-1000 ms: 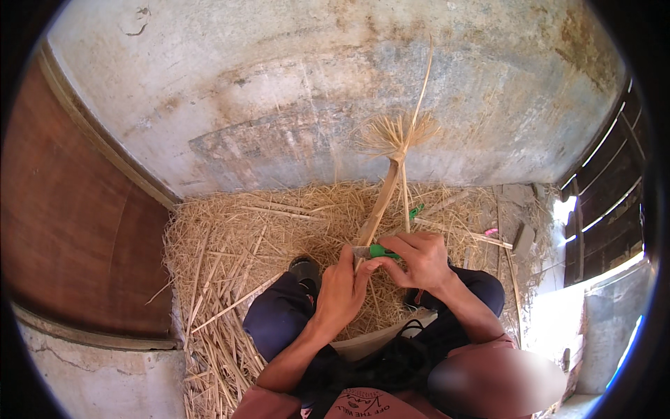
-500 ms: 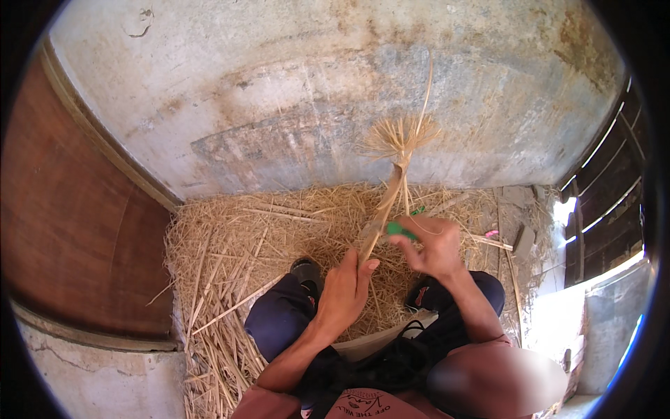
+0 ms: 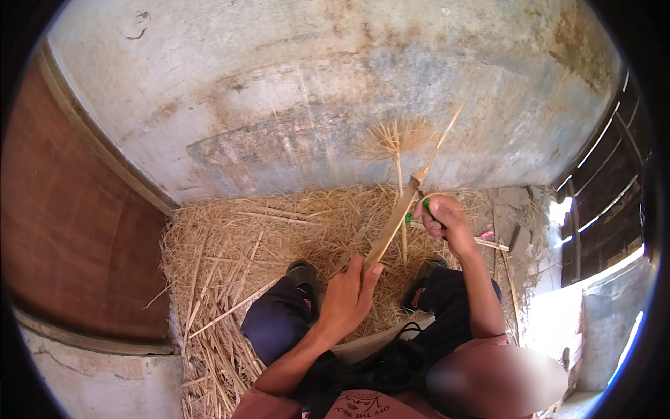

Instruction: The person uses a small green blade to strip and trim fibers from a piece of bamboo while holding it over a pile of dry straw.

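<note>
My left hand (image 3: 345, 297), low in the middle, is closed round the lower end of a pale dry stalk (image 3: 392, 229). The stalk slants up and right, with a joint near its upper part and a thin tip beyond it. My right hand (image 3: 448, 222) grips a green-handled tool (image 3: 428, 208) beside the stalk, just below that joint. Fingers hide much of the tool, so its exact kind is unclear. Behind the stalk, a broom-like dry head (image 3: 398, 136) with fanned bristles leans near the wall on a thin stem.
Straw (image 3: 279, 216) covers the floor, with longer loose stalks (image 3: 216, 349) at the left. A stained wall (image 3: 314, 105) rises ahead. A brown door panel (image 3: 84, 209) is on the left, dark slats (image 3: 607, 181) on the right. A grey block (image 3: 519, 239) and a small pink scrap (image 3: 487, 234) lie at right.
My right hand and the green-handled tool have moved up and right along the stalk. The stalk's upper end has swung right, away from the fanned head. My left hand keeps its hold.
</note>
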Action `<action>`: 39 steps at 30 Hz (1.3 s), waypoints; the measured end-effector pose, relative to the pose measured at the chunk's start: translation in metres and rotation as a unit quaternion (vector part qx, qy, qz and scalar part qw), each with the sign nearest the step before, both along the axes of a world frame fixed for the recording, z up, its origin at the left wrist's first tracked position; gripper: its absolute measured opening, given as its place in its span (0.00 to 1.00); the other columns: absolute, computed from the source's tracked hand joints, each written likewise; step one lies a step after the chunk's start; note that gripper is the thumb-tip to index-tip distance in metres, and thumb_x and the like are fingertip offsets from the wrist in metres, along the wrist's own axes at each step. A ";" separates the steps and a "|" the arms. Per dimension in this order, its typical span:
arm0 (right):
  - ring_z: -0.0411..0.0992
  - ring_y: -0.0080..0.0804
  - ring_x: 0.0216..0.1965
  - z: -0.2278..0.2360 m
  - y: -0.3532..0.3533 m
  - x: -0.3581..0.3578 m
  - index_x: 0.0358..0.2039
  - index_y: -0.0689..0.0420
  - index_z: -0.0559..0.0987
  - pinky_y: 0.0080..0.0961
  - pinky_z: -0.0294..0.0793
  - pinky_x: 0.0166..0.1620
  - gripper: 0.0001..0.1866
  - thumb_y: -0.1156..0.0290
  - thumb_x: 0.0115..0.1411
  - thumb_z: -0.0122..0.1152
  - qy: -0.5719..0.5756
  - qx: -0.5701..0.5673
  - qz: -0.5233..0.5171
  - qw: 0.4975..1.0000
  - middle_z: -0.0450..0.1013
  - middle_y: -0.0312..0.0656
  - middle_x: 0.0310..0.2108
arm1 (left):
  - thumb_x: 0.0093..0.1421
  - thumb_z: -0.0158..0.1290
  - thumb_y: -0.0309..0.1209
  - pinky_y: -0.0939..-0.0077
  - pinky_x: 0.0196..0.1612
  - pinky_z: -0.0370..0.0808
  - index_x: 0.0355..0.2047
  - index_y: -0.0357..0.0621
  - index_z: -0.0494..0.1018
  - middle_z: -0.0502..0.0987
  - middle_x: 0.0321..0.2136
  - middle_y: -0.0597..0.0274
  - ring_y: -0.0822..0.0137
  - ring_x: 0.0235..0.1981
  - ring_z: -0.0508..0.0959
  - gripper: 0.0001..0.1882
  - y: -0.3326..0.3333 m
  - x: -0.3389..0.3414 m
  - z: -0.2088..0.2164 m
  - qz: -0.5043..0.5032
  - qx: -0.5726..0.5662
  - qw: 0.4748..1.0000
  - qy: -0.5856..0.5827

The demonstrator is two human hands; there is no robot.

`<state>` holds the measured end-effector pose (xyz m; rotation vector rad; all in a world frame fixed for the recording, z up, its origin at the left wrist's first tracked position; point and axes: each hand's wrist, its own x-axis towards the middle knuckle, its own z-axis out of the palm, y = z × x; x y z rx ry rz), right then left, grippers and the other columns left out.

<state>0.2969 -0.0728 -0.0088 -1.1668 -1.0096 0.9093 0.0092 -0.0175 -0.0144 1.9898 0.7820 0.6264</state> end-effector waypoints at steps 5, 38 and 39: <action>0.70 0.25 0.27 -0.001 -0.001 -0.008 0.42 0.60 0.85 0.26 0.68 0.33 0.17 0.56 0.73 0.68 0.008 0.018 0.064 0.998 0.75 0.32 0.26 | 0.80 0.53 0.39 0.56 0.23 0.67 0.41 0.37 0.67 0.71 0.17 0.48 0.48 0.17 0.77 0.16 0.005 0.001 0.000 0.023 0.055 0.997 -0.054; 0.63 0.17 0.27 -0.004 0.014 -0.030 0.39 0.62 0.83 0.23 0.65 0.32 0.09 0.70 0.75 0.64 -0.245 0.011 -0.178 0.953 0.70 0.28 0.24 | 0.79 0.54 0.41 0.47 0.24 0.68 0.41 0.38 0.66 0.73 0.17 0.44 0.39 0.21 0.79 0.18 0.014 -0.001 -0.002 0.013 0.110 0.993 0.046; 0.63 0.17 0.27 0.000 0.013 -0.032 0.39 0.62 0.82 0.24 0.65 0.33 0.09 0.70 0.74 0.63 -0.258 0.008 -0.180 0.949 0.70 0.28 0.24 | 0.79 0.54 0.41 0.49 0.25 0.68 0.41 0.37 0.66 0.72 0.17 0.45 0.42 0.20 0.78 0.18 0.014 -0.001 -0.002 0.010 0.103 0.993 0.049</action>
